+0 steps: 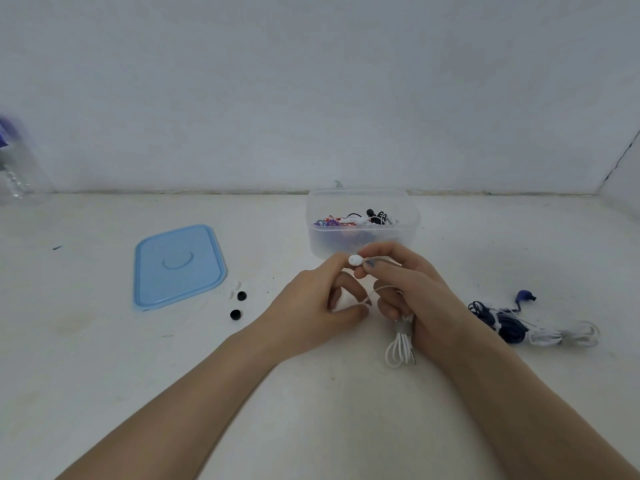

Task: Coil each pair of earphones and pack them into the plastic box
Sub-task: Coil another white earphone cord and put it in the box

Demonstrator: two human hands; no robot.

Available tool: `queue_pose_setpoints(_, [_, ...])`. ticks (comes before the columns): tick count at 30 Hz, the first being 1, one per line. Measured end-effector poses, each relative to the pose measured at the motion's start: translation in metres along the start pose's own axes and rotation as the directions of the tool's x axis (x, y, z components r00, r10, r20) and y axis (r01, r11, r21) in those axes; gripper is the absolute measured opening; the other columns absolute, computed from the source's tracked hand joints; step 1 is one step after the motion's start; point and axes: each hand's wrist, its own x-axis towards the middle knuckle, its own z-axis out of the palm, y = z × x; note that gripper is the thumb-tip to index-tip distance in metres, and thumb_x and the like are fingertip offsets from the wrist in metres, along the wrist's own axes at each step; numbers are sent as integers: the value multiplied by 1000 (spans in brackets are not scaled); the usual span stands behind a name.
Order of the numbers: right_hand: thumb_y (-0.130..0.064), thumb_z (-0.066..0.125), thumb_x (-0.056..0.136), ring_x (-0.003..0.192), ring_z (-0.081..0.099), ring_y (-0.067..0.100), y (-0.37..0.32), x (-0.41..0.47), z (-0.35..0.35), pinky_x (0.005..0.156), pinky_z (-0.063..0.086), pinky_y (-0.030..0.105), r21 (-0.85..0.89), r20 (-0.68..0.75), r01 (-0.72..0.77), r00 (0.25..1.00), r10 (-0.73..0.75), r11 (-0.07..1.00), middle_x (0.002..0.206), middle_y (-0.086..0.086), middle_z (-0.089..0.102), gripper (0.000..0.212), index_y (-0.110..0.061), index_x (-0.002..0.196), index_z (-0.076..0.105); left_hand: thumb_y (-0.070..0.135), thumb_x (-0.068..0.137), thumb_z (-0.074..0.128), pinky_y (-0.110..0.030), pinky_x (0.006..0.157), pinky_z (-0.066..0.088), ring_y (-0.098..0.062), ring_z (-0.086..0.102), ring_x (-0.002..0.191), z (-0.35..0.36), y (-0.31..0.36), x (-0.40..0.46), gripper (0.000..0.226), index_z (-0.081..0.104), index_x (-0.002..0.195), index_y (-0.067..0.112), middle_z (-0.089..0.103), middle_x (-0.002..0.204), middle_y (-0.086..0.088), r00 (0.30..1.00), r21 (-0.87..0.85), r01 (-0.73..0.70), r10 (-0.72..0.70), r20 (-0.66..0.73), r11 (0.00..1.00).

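Note:
My right hand (412, 299) grips a coiled white earphone bundle (400, 344) bound by a grey band, its loops and plug hanging below my palm. Between the fingertips of both hands sits its white earbud (355, 260). My left hand (311, 306) pinches the bud and the thin white wire (375, 292) that runs to the bundle. Just behind my hands stands the clear plastic box (412, 233), open, holding several coiled earphones in black, white, purple and red.
The box's blue lid (178, 266) lies flat to the left. Two black ear tips (241, 295) (235, 314) lie beside it. At the right lie a dark blue earphone coil (505, 322) and a white coil (568, 336). A clear bottle (14, 168) stands far left.

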Motion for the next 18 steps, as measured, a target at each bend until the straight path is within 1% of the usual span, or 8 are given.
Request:
queue_pose_setpoints(2, [-4,56,96,42,27,10,1,0,0,39,32,20,2,-10,4,1000,-4,1000,83,4,67,17,-11,108,66,17,89,71,-22,63,42,-7,48,65,-1,0,-1,36,51,114,33,70,93,18,999,-50,6,-8,-41,999])
queue_pose_setpoints(5, [-1,54,96,45,26,11,3,2,1,38,31,22,-7,-64,24,998,-24,1000,80,4,63,21,-14,108,65,11,90,68,-20,66,42,-9,54,70,-4,1,0,30,56,112,29,68,89,15,992,-203,30,-54,-114,979])
queue_pose_setpoints(8, [3,47,97,44,26,11,7,4,4,38,30,23,-61,-118,48,992,-55,997,81,5,58,26,-14,103,66,17,90,66,-34,72,49,-22,65,79,-8,2,0,22,59,108,28,66,88,14,979,-315,63,-119,-162,947])
queue_pose_setpoints(10, [4,44,97,42,26,11,10,6,5,39,31,24,-110,-144,48,988,-64,993,80,3,56,29,-13,95,68,17,92,68,-40,77,52,-22,72,82,-8,2,0,18,59,104,27,67,90,12,975,-354,68,-138,-177,933])
queue_pose_setpoints(12, [3,44,96,41,28,11,12,8,5,40,32,24,-172,-158,34,985,-61,985,72,1,53,32,-13,87,71,12,93,70,-43,81,54,-21,75,84,-9,2,0,18,59,102,23,68,92,9,969,-397,68,-155,-191,915])
queue_pose_setpoints(15, [-6,55,94,37,35,10,12,8,3,45,32,25,-320,-162,2,985,-56,947,46,-11,45,24,-16,88,76,11,89,75,-36,81,54,-20,72,81,-10,0,0,21,60,96,25,71,92,4,962,-398,46,-148,-229,916])
queue_pose_setpoints(16, [-9,57,94,37,37,10,12,7,2,45,33,25,-349,-156,-1,986,-58,937,42,-14,44,21,-17,91,77,12,88,76,-35,81,54,-19,69,79,-10,-1,0,21,60,94,25,72,91,4,960,-383,38,-140,-242,923])
queue_pose_setpoints(18, [-20,62,93,38,38,10,11,6,2,45,32,25,-352,-141,5,988,-58,936,45,-16,48,16,-17,92,77,11,86,77,-38,84,56,-17,68,78,-10,-1,0,20,62,92,23,72,88,4,956,-361,33,-134,-260,932])
